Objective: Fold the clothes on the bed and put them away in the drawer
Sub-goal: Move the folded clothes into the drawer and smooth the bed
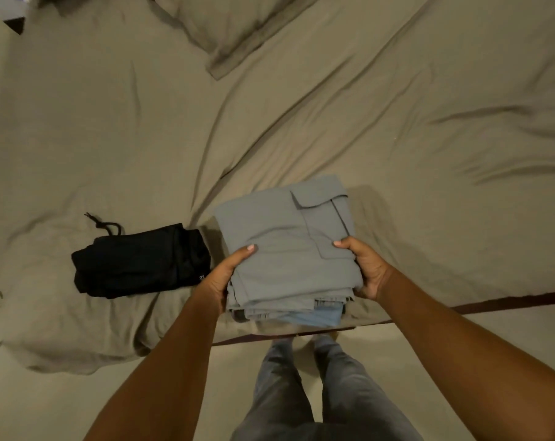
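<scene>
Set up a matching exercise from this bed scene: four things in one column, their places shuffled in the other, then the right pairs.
Things
1. grey garment
2. black garment
3. pillow
4. light blue garment

Places
A. at the far end of the bed
B. lying alone, left of both hands
C. uppermost, gripped by the left hand and the right hand
D. beneath the grey one, only an edge showing

Pairs: 1-C, 2-B, 3-A, 4-D

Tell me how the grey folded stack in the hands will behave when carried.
Probably floppy: the grey folded stack is soft cloth, so the left hand and right hand grip opposite sides. Layers could slide apart; a blue piece shows at the bottom.
</scene>
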Demonstrator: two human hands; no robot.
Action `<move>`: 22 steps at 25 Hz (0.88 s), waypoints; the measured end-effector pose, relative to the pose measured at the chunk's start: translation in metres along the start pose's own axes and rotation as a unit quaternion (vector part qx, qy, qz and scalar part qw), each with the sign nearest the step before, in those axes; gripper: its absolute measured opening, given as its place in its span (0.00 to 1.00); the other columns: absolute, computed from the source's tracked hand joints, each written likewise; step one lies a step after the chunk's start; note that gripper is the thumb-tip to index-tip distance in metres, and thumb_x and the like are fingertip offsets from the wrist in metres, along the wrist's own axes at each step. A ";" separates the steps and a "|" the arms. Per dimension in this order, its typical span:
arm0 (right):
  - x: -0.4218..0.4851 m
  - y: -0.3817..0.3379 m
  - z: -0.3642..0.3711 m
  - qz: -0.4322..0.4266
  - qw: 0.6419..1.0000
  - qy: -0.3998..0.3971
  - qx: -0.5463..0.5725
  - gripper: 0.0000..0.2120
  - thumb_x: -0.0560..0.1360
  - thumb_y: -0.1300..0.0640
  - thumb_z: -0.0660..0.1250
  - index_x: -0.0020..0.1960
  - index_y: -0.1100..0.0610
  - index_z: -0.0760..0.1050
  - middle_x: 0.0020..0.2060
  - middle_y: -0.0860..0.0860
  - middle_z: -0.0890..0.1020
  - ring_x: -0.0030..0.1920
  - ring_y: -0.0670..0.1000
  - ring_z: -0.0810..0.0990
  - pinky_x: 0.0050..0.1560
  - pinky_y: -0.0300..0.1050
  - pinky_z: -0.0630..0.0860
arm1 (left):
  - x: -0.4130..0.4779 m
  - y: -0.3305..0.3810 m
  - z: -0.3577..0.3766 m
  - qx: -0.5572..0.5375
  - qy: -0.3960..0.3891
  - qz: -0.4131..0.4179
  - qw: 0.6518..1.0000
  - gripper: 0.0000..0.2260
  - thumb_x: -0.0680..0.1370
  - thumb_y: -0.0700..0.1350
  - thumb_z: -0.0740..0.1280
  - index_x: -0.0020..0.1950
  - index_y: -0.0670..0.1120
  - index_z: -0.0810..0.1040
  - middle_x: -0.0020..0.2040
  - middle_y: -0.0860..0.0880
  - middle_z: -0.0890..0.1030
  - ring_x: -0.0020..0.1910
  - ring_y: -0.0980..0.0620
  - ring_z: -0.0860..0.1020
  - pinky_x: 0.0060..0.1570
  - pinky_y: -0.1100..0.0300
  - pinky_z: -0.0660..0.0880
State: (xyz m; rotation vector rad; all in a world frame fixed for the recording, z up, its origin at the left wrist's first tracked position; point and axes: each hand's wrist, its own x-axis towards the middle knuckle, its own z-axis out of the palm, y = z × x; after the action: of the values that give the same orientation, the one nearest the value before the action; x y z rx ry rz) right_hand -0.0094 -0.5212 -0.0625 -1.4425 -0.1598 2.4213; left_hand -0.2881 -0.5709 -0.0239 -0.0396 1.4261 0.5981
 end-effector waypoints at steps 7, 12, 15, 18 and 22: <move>-0.110 0.032 0.003 -0.088 0.995 -0.011 0.042 0.37 0.45 0.52 0.86 0.53 0.63 0.86 0.52 0.63 0.84 0.47 0.60 0.85 0.51 0.53 0.82 | -0.054 0.013 0.018 0.079 -0.118 0.028 0.989 0.50 0.44 0.58 0.87 0.63 0.43 0.80 0.58 0.38 0.84 0.54 0.39 0.84 0.56 0.44 0.79; -0.188 0.061 -0.007 -0.204 0.973 0.050 0.092 0.35 0.47 0.51 0.85 0.52 0.63 0.86 0.49 0.63 0.85 0.45 0.60 0.85 0.48 0.50 0.83 | -0.079 0.017 0.080 0.183 -0.187 0.041 0.964 0.52 0.44 0.54 0.88 0.66 0.42 0.78 0.59 0.37 0.83 0.53 0.38 0.84 0.55 0.45 0.78; -0.235 0.102 -0.028 -0.281 0.938 0.122 0.164 0.40 0.51 0.56 0.84 0.61 0.66 0.81 0.53 0.65 0.84 0.47 0.61 0.85 0.51 0.52 0.82 | -0.104 0.003 0.133 0.262 -0.258 0.022 0.930 0.51 0.45 0.51 0.88 0.65 0.41 0.78 0.58 0.36 0.83 0.51 0.37 0.84 0.54 0.45 0.77; -0.279 0.156 -0.049 -0.356 0.889 0.177 0.229 0.36 0.61 0.57 0.78 0.68 0.65 0.76 0.60 0.66 0.81 0.54 0.63 0.83 0.57 0.55 0.81 | -0.131 -0.025 0.190 0.358 -0.321 -0.004 0.877 0.49 0.43 0.50 0.88 0.63 0.39 0.79 0.57 0.35 0.83 0.50 0.36 0.84 0.53 0.44 0.77; -0.334 0.238 -0.072 -0.428 0.815 0.207 0.331 0.36 0.61 0.56 0.78 0.67 0.66 0.75 0.60 0.67 0.81 0.56 0.64 0.83 0.58 0.57 0.80 | -0.167 -0.090 0.268 0.489 -0.361 -0.026 0.794 0.44 0.51 0.52 0.86 0.63 0.39 0.78 0.57 0.33 0.83 0.52 0.35 0.83 0.53 0.44 0.76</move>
State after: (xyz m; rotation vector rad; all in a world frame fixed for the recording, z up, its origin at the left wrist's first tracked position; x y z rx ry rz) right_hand 0.1498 -0.8589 0.1211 -1.1503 0.1164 1.2091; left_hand -0.0110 -0.6085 0.1475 0.8877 0.8198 -0.2414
